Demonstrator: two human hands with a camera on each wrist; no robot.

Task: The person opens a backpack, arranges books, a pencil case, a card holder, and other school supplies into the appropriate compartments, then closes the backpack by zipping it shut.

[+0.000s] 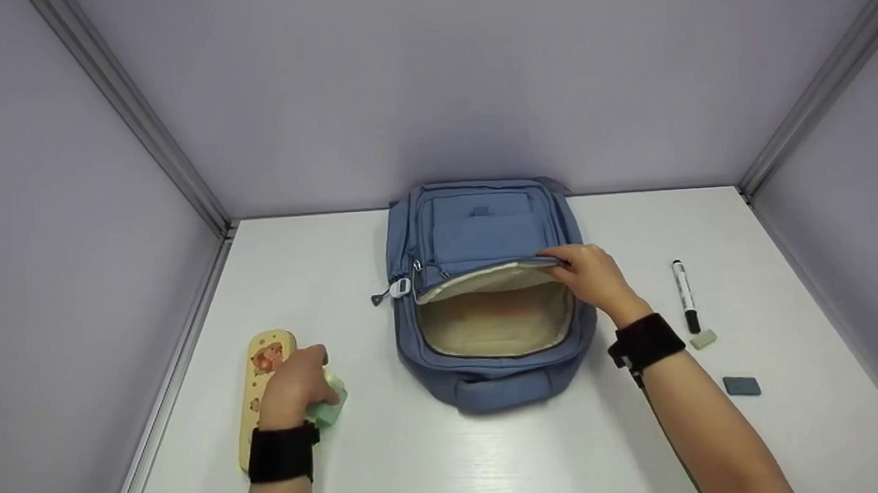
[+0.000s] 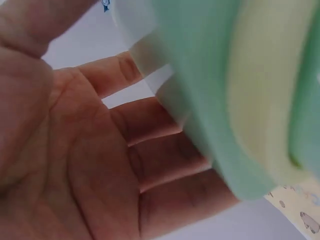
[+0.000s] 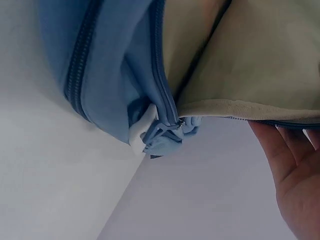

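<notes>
Blue fabric backpack [image 1: 483, 237] lies flat at the centre of the head view on the white tabletop [image 1: 450, 456], its top toward the far wall. Its main compartment is already unzipped: the flap is lifted and the cream lining [image 1: 497, 320] shows, with nothing clearly visible inside. The right hand [image 1: 591, 274] pinches the edge of that flap just right of centre, fingers curled over the blue rim, and holds it up. In the right wrist view the zipper pulls [image 3: 159, 134] sit bunched at the end of the track at centre frame, beside the cream lining.

At the lower left of the head view the left hand [image 1: 296, 385] closes round a pale green and cream rounded plastic object [image 1: 331, 406], possibly a small case or tape holder; I cannot tell which. The left wrist view shows the same object [image 2: 235, 95] against the fingers [image 2: 165, 165]. Just beside that hand, touching or nearly so, lies a long yellowish pencil case with cartoon pictures [image 1: 260, 383].

At the right of the head view, well apart from the bag, lie 3 loose things: a black and white marker pen [image 1: 685, 294], a small pale green eraser [image 1: 704, 338] and a small grey-blue rectangular block [image 1: 742, 386].

As a judgement, the opening of the bag looks done, while packing seems barely begun: 1 item is in hand and 4 others lie outside the bag.
</notes>
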